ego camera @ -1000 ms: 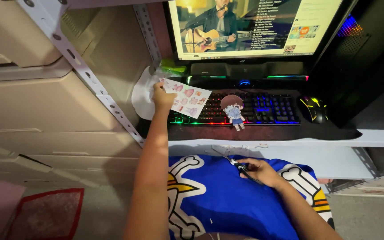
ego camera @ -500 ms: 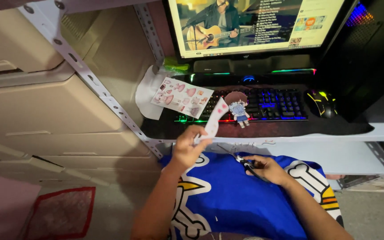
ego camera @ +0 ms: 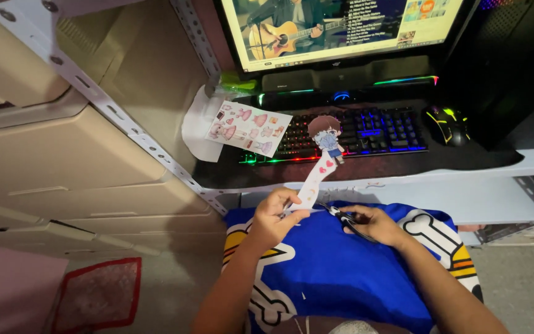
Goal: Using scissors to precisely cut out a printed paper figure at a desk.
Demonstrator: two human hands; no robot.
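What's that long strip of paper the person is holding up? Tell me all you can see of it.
The paper strip is narrow and white, with small pink heart-like prints and other faint marks too small to make out. It looks thin and stiff, like sticker sheet or card. The left hand pinches its lower end, so it rises tilted up and to the right, toward the desk edge. Its top reaches the feet of a paper doll cut-out by the keyboard. The scissors in the right hand lie just beside its base.

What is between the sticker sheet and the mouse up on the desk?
In the head view, the lit keyboard lies between the sticker sheet and the mouse, with a paper doll lying on its front edge.
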